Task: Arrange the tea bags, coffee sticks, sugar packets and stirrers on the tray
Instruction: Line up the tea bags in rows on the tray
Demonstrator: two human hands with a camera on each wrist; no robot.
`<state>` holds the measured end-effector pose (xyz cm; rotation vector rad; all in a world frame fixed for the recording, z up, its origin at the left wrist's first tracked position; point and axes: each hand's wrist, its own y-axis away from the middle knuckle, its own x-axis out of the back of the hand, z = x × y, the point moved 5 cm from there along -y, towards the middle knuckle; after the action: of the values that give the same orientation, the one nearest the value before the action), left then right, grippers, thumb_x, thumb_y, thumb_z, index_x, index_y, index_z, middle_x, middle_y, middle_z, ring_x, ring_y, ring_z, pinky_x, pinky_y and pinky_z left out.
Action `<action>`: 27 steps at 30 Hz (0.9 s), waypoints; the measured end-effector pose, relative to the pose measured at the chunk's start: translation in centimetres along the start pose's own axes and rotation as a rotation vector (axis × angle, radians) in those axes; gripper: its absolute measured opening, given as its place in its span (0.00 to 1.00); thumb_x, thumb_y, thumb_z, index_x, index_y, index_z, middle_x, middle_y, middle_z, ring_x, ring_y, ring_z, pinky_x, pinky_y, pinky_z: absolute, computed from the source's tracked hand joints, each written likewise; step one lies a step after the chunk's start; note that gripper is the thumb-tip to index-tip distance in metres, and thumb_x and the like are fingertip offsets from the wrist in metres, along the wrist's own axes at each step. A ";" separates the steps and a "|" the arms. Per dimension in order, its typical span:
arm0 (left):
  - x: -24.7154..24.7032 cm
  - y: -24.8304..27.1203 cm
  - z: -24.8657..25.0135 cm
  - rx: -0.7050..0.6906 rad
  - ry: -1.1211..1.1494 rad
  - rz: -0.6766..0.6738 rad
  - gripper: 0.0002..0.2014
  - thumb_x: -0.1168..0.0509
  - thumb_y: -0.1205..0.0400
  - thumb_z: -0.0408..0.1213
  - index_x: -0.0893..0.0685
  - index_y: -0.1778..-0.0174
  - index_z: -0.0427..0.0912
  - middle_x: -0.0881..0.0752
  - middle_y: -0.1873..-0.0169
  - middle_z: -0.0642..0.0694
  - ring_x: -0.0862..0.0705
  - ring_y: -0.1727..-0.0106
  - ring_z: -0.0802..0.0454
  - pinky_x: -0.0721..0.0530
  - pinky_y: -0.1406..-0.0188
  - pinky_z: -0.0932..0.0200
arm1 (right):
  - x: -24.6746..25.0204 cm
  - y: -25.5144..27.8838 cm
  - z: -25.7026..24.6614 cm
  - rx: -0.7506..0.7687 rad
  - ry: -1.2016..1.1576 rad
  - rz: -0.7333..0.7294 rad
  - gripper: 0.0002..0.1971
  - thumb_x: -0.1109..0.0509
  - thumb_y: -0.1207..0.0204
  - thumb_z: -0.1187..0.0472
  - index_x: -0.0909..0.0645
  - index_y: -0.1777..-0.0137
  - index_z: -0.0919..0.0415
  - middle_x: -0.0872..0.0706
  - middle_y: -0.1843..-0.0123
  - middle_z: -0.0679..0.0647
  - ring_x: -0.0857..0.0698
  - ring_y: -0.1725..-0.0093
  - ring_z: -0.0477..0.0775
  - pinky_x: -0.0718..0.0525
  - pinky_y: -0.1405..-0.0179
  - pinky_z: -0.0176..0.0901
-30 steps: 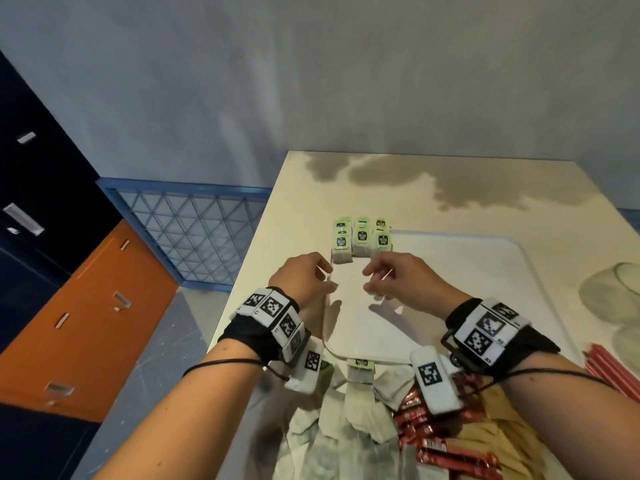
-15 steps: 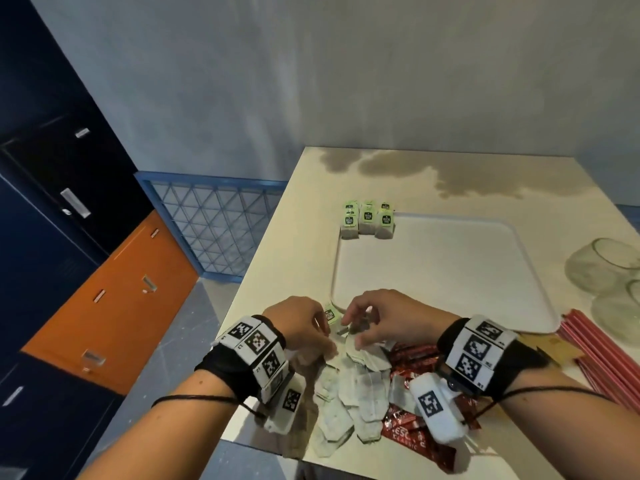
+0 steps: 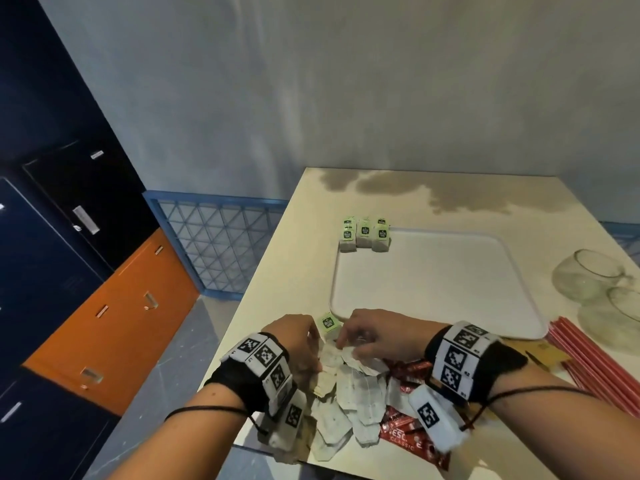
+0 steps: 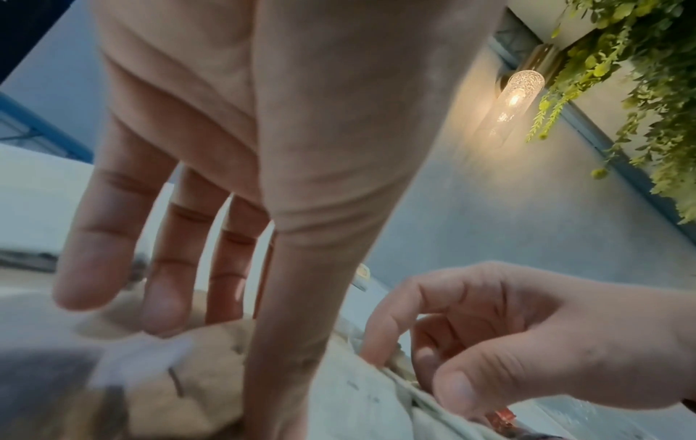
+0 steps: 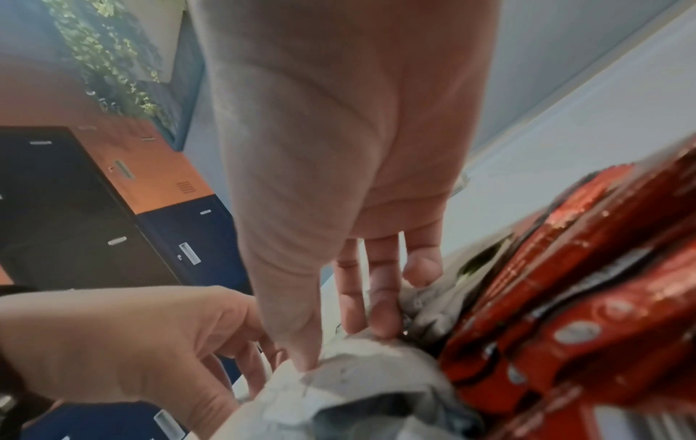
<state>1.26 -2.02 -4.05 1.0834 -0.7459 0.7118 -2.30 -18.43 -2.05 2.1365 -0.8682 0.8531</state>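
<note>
Compared to a second ago, both hands have pulled back off the tray (image 3: pixel 450 289) and are now down in the loose pile of tea bags (image 3: pixel 349 407) at the near edge of the table (image 3: pixel 287 271). Half a second ago they were already in the pile, so not much has moved since then, just a bit more fiddling.

The left hand (image 3: pixel 298 344) sits on the left side of the pile, palm down. From its wrist camera the fingers (image 4: pixel 165 268) look fairly straight and spread, tips touching the bags, thumb reaching down onto one. A green tag (image 3: pixel 328 322) sticks up just by that hand, but I honestly can't tell whether it's pinching it or the tag is only poking out beside it.

The right hand (image 3: pixel 374 337) is right next to it, fingers curled in and pinching at a tea bag on top of the heap, thumb against the paper.

Six-ish tea bags with green tags are lined up in a little block (image 3: pixel 365 235) at the tray's far left corner. Red coffee sticks (image 3: pixel 405 431) lie under and right of the right wrist, touching the pile. Red stirrers (image 3: pixel 595 362) lie just right of the tray, with a brownish sugar packet (image 3: pixel 547 351) beside them. Two glass bowls (image 3: pixel 588 278) sit further right.
</note>
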 end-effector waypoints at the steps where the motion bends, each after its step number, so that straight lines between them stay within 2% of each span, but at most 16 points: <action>1: 0.1 -0.1 -0.2 0.002 -0.024 -0.003 0.27 0.18 0.34 0.47 0.20 0.40 0.54 0.16 0.44 0.53 0.19 0.45 0.53 0.18 0.42 0.56 | 0.0 -0.1 0.0 -0.003 0.006 -0.008 0.15 0.30 0.21 0.57 0.18 0.35 0.47 0.23 0.40 0.48 0.23 0.48 0.41 0.24 0.42 0.37; 4: 0.4 -0.1 -0.4 0.007 -0.084 0.000 0.22 0.20 0.31 0.43 0.15 0.42 0.50 0.13 0.45 0.51 0.16 0.45 0.51 0.16 0.43 0.56 | -0.1 -0.4 -0.1 -0.008 0.051 -0.043 0.16 0.31 0.23 0.56 0.18 0.35 0.48 0.26 0.38 0.49 0.22 0.43 0.49 0.23 0.38 0.44; 6: 0.6 -0.3 -0.4 -0.004 -0.111 0.030 0.17 0.23 0.29 0.43 0.13 0.45 0.47 0.13 0.45 0.50 0.15 0.45 0.50 0.16 0.45 0.57 | -0.1 -0.5 -0.1 -0.006 0.075 -0.037 0.14 0.30 0.24 0.56 0.18 0.38 0.49 0.27 0.39 0.48 0.22 0.45 0.50 0.22 0.42 0.43; 8: 0.9 -0.3 -0.4 -0.017 -0.095 0.083 0.13 0.25 0.27 0.45 0.16 0.49 0.49 0.14 0.45 0.49 0.17 0.48 0.50 0.19 0.49 0.57 | 0.2 -0.7 0.0 0.004 0.082 -0.011 0.11 0.29 0.24 0.55 0.19 0.42 0.50 0.27 0.41 0.48 0.21 0.49 0.49 0.23 0.48 0.40; 11: 1.9 -0.3 -0.5 -0.044 -0.031 0.168 0.10 0.27 0.24 0.47 0.15 0.49 0.51 0.14 0.48 0.51 0.17 0.49 0.51 0.17 0.47 0.55 | 1.2 -0.7 0.3 0.007 0.058 0.041 0.08 0.27 0.23 0.52 0.18 0.46 0.51 0.24 0.46 0.45 0.22 0.51 0.45 0.22 0.50 0.38; 15: 3.8 0.1 -0.1 -0.156 0.075 0.304 0.08 0.31 0.19 0.42 0.13 0.46 0.49 0.12 0.49 0.50 0.18 0.54 0.55 0.20 0.51 0.59 | 3.4 -0.4 0.5 0.014 -0.043 0.147 0.08 0.24 0.25 0.48 0.17 0.52 0.50 0.19 0.51 0.41 0.20 0.53 0.41 0.22 0.51 0.35; 18: 4.4 0.7 0.9 -0.241 0.129 0.318 0.08 0.32 0.18 0.38 0.13 0.44 0.47 0.10 0.52 0.50 0.17 0.57 0.56 0.19 0.53 0.63 | 4.2 -0.8 -0.4 0.083 -0.106 0.250 0.07 0.23 0.26 0.49 0.17 0.55 0.48 0.18 0.52 0.41 0.22 0.52 0.38 0.26 0.53 0.28; 21: 4.8 1.4 1.7 -0.291 0.195 0.309 0.12 0.27 0.22 0.37 0.15 0.44 0.47 0.11 0.57 0.52 0.16 0.60 0.58 0.20 0.61 0.68 | 4.0 -1.5 -1.2 0.113 -0.206 0.319 0.06 0.23 0.25 0.51 0.18 0.56 0.47 0.14 0.45 0.44 0.20 0.44 0.40 0.21 0.44 0.39; 22: 4.9 1.6 1.7 -0.297 0.228 0.311 0.13 0.26 0.23 0.37 0.16 0.44 0.46 0.11 0.58 0.52 0.16 0.63 0.59 0.21 0.65 0.71 | 3.8 -1.8 -1.4 0.109 -0.243 0.329 0.06 0.24 0.24 0.52 0.19 0.56 0.48 0.14 0.45 0.44 0.19 0.44 0.41 0.20 0.43 0.42; 25: 5.6 2.2 1.2 -0.298 0.340 0.312 0.16 0.24 0.24 0.39 0.18 0.43 0.45 0.11 0.62 0.52 0.17 0.67 0.63 0.24 0.70 0.74 | 3.3 -2.2 -1.8 0.121 -0.359 0.337 0.07 0.25 0.23 0.56 0.21 0.57 0.52 0.13 0.56 0.47 0.16 0.57 0.43 0.17 0.52 0.43; 27: 6.0 2.4 0.1 -0.253 0.350 0.299 0.18 0.23 0.25 0.41 0.20 0.42 0.48 0.11 0.57 0.53 0.16 0.63 0.62 0.20 0.66 0.69 | 3.2 -2.3 -1.7 0.124 -0.423 0.342 0.07 0.25 0.23 0.57 0.21 0.57 0.54 0.13 0.60 0.48 0.17 0.61 0.44 0.19 0.57 0.42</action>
<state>2.69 -0.52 2.03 0.6006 -0.6788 1.0021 0.70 -16.91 0.56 2.3588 -1.4615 0.6338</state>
